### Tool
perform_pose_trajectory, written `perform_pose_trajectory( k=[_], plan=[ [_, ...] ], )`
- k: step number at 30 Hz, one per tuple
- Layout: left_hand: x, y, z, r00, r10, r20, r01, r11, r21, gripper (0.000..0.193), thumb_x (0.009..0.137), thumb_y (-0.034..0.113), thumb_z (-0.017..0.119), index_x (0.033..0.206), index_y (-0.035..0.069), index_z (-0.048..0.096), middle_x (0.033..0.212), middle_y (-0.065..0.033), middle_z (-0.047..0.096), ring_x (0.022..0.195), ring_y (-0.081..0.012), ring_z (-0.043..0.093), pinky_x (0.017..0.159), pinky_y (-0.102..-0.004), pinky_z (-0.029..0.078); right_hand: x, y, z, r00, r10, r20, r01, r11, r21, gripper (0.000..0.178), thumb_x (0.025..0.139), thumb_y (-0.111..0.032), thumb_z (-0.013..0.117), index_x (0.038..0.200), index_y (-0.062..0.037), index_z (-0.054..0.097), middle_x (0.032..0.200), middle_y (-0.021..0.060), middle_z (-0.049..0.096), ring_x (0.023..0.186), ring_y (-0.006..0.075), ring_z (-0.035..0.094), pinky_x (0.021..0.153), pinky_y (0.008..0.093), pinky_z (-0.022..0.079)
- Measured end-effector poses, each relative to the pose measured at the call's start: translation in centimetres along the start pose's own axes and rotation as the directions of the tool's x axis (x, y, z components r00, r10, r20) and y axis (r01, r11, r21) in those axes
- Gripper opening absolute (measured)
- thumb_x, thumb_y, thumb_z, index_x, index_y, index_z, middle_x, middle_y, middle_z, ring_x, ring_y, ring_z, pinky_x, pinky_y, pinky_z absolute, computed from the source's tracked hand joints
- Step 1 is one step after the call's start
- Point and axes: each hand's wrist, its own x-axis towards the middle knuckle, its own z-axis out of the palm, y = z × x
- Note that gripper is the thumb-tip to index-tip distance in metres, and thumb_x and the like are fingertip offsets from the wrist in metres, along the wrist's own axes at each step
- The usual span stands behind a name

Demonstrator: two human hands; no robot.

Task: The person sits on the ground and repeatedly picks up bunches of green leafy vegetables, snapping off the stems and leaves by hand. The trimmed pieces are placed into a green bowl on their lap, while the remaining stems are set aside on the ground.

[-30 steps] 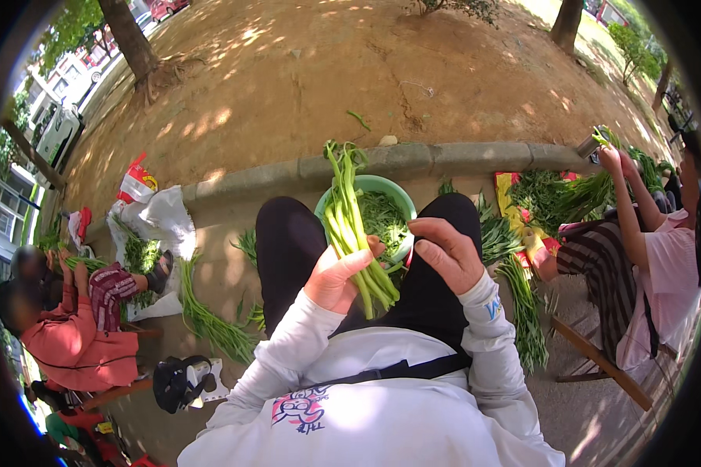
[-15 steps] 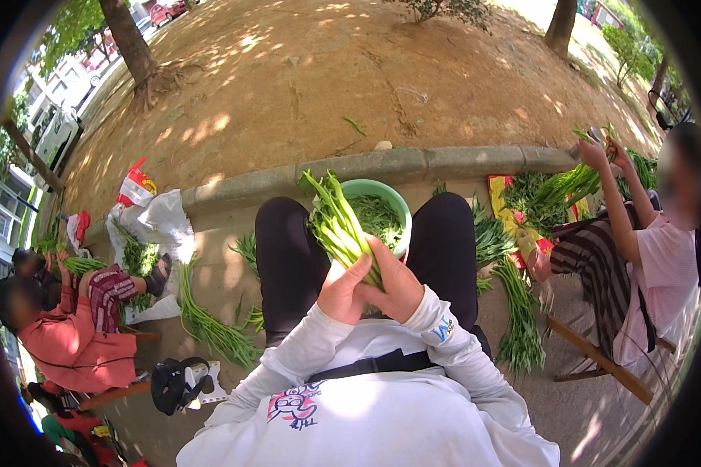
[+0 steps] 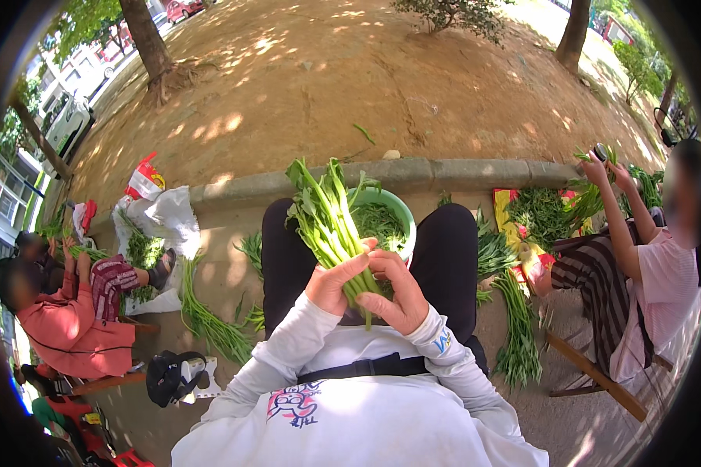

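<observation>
A bunch of leafy green vegetable stems [image 3: 325, 218] is held in front of me, leaves pointing up and away, cut ends down toward my lap. My left hand [image 3: 335, 286] is wrapped round the lower stems. From the other side, my right hand [image 3: 397, 292] curls its fingers against the same stems, thumb near their lower ends. Just beyond the bunch, between my knees, stands a light green basin [image 3: 403, 214] holding chopped or plucked greens [image 3: 379, 226]. The bunch hides part of the basin's left rim.
Long green stems lie on the ground to my left [image 3: 202, 311] and right [image 3: 518, 335]. A black bag [image 3: 170, 377] sits at lower left. People sit at left [image 3: 74, 311] and right [image 3: 654, 272], handling greens. A stone curb [image 3: 459, 171] runs ahead.
The bunch has come up more upright and its leafy tops spread wider. My hands, earlier pressed close together, have moved slightly apart, with the stem ends now showing below them.
</observation>
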Motion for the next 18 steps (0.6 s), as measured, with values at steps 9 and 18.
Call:
perform_pose_trajectory(
  k=[9,18],
  plan=[
    [0.0,0.1,0.9,0.992,0.126,0.001,-0.123,0.965,0.230,0.029,0.078,0.016,0.068,0.101,0.001,0.058,0.090,-0.0023,0.060,0.082,-0.0123,0.057,0.074,-0.0254,0.045,-0.4,1.0,-0.3,0.954,0.284,-0.093,-0.259,0.941,0.220,0.023,0.082,-0.013,0.064,0.098,-0.0002,0.055,0.086,0.0093,0.057,0.076,0.0168,0.058,0.066,0.0279,0.048],
    [1.9,2.1,-1.4,0.966,0.232,-0.111,-0.238,0.970,-0.047,0.030,0.076,0.012,0.069,0.102,0.004,0.056,0.081,-0.0068,0.059,0.073,-0.0186,0.059,0.068,-0.0342,0.051,0.2,1.9,-4.4,0.740,0.484,-0.468,0.092,0.616,0.783,0.014,0.090,-0.016,0.049,0.098,-0.0048,0.053,0.091,0.0074,0.061,0.065,0.0132,0.057,0.058,0.0250,0.046]
  ],
)
